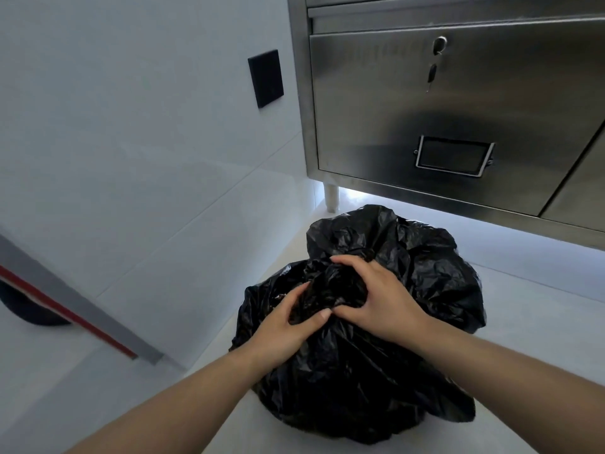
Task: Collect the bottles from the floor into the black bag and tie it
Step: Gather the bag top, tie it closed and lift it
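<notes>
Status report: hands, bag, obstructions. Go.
Left hand and right hand both gripping the bunched bag mouth. Black bag bulging, on the floor, knot not visibly done. Steel cabinet close behind, not blocking hands.

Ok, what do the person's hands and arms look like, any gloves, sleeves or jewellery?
The left hand and right hand wear no gloves; no ring, watch or bracelet shows. The left forearm and right forearm are uncovered to the picture's edge, with no sleeve in view.
</notes>
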`<action>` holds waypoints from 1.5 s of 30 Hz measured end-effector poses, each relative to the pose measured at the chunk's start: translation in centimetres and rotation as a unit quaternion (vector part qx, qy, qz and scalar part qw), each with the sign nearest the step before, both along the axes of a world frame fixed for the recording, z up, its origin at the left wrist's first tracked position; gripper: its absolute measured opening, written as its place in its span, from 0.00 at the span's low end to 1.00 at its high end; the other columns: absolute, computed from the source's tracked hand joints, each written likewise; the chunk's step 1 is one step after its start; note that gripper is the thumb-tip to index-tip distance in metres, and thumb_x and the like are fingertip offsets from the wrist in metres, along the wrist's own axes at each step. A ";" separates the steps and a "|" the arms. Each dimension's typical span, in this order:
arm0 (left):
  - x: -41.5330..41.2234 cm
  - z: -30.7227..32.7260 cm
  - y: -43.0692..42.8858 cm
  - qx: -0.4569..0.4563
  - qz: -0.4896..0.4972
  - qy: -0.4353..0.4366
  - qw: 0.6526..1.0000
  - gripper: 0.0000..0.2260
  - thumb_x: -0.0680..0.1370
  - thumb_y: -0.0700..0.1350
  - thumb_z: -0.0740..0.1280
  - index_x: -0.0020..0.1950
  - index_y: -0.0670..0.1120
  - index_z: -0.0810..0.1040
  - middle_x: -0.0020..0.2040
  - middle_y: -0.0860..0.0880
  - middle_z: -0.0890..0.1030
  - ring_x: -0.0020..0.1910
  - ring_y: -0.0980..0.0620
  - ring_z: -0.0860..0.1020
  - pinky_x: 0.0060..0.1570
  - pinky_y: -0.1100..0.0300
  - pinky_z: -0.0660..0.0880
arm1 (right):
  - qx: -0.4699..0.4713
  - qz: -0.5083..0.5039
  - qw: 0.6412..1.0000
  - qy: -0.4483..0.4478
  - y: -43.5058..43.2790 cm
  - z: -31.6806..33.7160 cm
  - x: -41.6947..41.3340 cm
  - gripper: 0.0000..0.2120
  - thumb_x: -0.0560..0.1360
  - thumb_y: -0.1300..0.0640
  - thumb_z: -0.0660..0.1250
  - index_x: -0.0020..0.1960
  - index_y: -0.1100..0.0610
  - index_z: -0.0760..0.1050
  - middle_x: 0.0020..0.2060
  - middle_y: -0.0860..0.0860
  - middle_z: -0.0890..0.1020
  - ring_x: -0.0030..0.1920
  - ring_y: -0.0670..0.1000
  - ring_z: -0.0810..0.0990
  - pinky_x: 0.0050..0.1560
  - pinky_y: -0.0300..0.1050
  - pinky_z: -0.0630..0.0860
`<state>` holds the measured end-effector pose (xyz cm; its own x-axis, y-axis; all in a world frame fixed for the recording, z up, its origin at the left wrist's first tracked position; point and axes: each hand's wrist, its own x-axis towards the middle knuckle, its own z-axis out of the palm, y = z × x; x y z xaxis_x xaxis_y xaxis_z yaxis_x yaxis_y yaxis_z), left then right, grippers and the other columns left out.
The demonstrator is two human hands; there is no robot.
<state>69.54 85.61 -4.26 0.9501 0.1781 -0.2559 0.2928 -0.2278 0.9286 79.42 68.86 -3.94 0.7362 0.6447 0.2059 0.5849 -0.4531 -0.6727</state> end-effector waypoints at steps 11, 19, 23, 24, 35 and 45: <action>2.0 -0.2 -1.1 0.015 0.079 -0.129 0.988 0.15 0.69 0.50 0.75 0.51 0.64 0.75 0.47 0.68 0.81 0.50 0.68 0.79 0.47 0.74 0.74 | 0.006 0.016 0.997 0.072 -1.6 -0.1 -0.6 0.52 0.58 0.28 0.69 0.74 0.37 0.45 0.70 0.34 0.42 0.67 0.35 0.57 0.60 0.28 0.60; 1.8 1.2 -0.4 0.022 0.008 -0.131 0.991 0.16 0.71 0.45 0.73 0.47 0.69 0.79 0.47 0.67 0.82 0.48 0.67 0.80 0.45 0.75 0.73 | -0.005 0.057 0.998 0.025 -0.5 0.9 -0.4 0.62 0.51 0.30 0.74 0.71 0.31 0.36 0.73 0.34 0.42 0.68 0.35 0.56 0.60 0.37 0.66; 1.6 1.1 -0.4 0.012 -0.031 -0.135 0.990 0.22 0.72 0.42 0.73 0.44 0.73 0.78 0.44 0.71 0.81 0.47 0.69 0.79 0.43 0.77 0.72 | 0.013 0.047 0.997 0.053 -0.3 0.2 -1.0 0.55 0.55 0.33 0.75 0.71 0.31 0.45 0.70 0.38 0.61 0.68 0.38 0.64 0.65 0.39 0.65; 1.6 1.0 -0.4 0.010 -0.035 -0.132 0.991 0.19 0.71 0.42 0.73 0.45 0.70 0.79 0.45 0.68 0.82 0.47 0.67 0.80 0.44 0.76 0.73 | 0.021 0.045 0.997 0.056 -0.2 0.0 -1.1 0.53 0.56 0.35 0.76 0.71 0.32 0.48 0.68 0.38 0.64 0.67 0.38 0.65 0.65 0.38 0.66; 1.1 -0.8 2.2 0.151 -0.046 -0.052 0.986 0.24 0.66 0.65 0.66 0.61 0.63 0.72 0.57 0.60 0.76 0.52 0.61 0.78 0.52 0.69 0.72 | 0.023 0.010 0.994 0.103 0.4 -3.1 0.3 0.39 0.60 0.45 0.78 0.67 0.45 0.66 0.60 0.43 0.77 0.60 0.40 0.74 0.62 0.40 0.71; 2.9 -3.5 3.0 0.334 -0.136 -0.054 0.931 0.31 0.73 0.68 0.50 0.73 0.56 0.62 0.68 0.56 0.70 0.67 0.60 0.67 0.61 0.71 0.60 | -0.018 -0.012 0.991 0.129 1.0 -5.4 2.4 0.38 0.64 0.47 0.76 0.70 0.47 0.64 0.64 0.47 0.74 0.64 0.45 0.71 0.65 0.45 0.69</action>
<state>72.41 88.60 -7.73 0.9971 0.0129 -0.0746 0.0535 -0.8166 0.5748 81.85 69.87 -9.36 0.7762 0.6304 -0.0137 0.3846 -0.4906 -0.7819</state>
